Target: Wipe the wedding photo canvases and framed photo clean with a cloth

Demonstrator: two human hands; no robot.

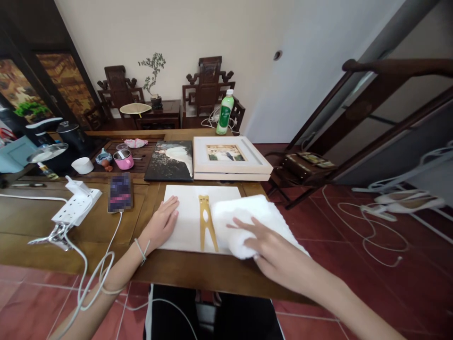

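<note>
Apparently the work is under way, though how much is done or left I cannot tell: a white cloth point(251, 208) covers much of the right side of the white board point(186, 208) on the worktop point(170, 262), with the gold cat shape point(204, 206) uncovered beside it. The left hand point(164, 223) rests flat on the board, holding nothing; the right hand point(264, 243) spreads over bunched cloth, its grip unclear
</note>
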